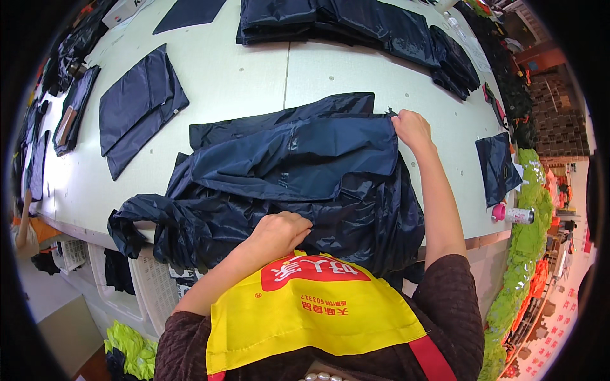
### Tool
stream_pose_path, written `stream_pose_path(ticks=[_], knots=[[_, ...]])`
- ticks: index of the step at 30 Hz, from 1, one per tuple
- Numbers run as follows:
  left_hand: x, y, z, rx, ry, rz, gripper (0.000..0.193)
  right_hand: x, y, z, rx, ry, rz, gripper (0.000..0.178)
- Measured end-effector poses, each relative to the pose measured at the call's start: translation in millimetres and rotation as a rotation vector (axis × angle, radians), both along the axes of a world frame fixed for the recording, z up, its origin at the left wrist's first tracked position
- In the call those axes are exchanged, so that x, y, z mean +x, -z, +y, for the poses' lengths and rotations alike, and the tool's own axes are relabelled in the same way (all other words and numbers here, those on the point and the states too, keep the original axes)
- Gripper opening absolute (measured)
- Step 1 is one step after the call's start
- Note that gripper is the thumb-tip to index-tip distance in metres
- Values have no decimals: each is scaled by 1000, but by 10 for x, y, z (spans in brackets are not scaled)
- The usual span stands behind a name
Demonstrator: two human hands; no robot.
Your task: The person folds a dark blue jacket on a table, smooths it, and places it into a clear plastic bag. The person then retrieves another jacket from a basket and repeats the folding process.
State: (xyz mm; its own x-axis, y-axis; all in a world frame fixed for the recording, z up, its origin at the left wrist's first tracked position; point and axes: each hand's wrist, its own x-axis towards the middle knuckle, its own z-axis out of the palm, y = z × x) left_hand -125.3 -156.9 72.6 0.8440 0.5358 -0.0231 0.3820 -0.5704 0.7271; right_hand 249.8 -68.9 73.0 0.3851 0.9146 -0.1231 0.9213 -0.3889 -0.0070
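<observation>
A shiny navy garment (298, 159) of thin cloth lies crumpled in front of me, its near part bunched over the table edge against my yellow apron (305, 317). My right hand (413, 129) pinches its far right corner, the arm stretched forward. My left hand (279, 232), fingers curled together, is closed on the near folds just above the apron; its fingertips are partly hidden. Between the hands, a smoother navy panel lies over the wrinkled layers. At the left, a gathered, ring-like end (136, 222) of the cloth hangs at the table edge.
Navy folded pieces (143, 105) lie at the left; a long stack (343, 25) lies at the back. A small navy piece (495, 168) and a pink-capped bottle (515, 214) are at the right. White baskets (152, 292) stand below. Another person's arm (25, 222) shows far left.
</observation>
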Motion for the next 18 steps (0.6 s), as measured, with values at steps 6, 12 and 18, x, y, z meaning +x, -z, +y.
stream_pose_path(ticks=[6,12,18], knots=[[-5,1,13,34,-26,-48,16,101,56,-8,14,-1,93,30],[-231,-109,66,77,-322,-142,13,493,324,-355,503,163,351,31],[-894,10,291,360,-688,-137,32,1173,1087,-1336,263,114,76,27]])
